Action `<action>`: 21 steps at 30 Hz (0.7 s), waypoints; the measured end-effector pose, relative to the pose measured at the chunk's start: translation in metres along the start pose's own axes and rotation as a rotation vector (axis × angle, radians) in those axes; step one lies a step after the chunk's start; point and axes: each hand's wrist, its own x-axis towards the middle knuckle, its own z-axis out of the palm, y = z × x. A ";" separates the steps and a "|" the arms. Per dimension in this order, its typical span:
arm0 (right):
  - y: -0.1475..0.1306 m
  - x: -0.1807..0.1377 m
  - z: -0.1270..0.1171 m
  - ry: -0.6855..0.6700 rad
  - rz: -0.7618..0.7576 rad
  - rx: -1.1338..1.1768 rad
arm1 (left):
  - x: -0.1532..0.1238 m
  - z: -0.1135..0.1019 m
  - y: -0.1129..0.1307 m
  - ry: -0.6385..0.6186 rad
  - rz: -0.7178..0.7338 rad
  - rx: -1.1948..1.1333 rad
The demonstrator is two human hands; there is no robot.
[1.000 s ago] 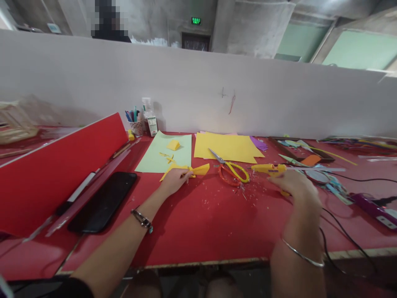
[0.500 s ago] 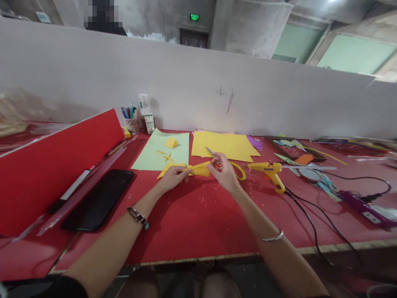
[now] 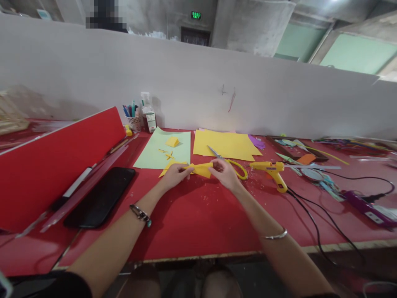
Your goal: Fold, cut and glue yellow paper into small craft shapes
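Observation:
Between my two hands is a small folded piece of yellow paper [image 3: 203, 169], held just above the red tabletop. My left hand [image 3: 176, 176] pinches its left end, and my right hand [image 3: 225, 174] grips its right end between thumb and fingers. Scissors with yellow handles [image 3: 238, 169] lie just beyond my right hand, partly hidden by it, blades toward the yellow sheets [image 3: 228, 145]. A light green sheet [image 3: 149, 153] lies behind my left hand, with a folded yellow piece [image 3: 173, 141] and several narrow yellow scraps [image 3: 169, 156] on it. Another yellow piece [image 3: 166, 168] shows beside my left hand.
A yellow glue gun [image 3: 274, 171] with a black cord lies to the right, near a purple power strip [image 3: 369, 209]. On the left are a black phone [image 3: 101, 198] and a red board [image 3: 58, 165]. A pen cup [image 3: 134, 123] and bottle [image 3: 149, 114] stand behind.
My right hand's fingers have closed in on the right end of the folded yellow paper, and more of the scissors shows. The whole view has shifted slightly.

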 end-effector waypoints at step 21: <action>-0.005 -0.004 0.004 -0.202 -0.156 -0.089 | 0.005 0.004 -0.008 0.119 -0.039 -0.108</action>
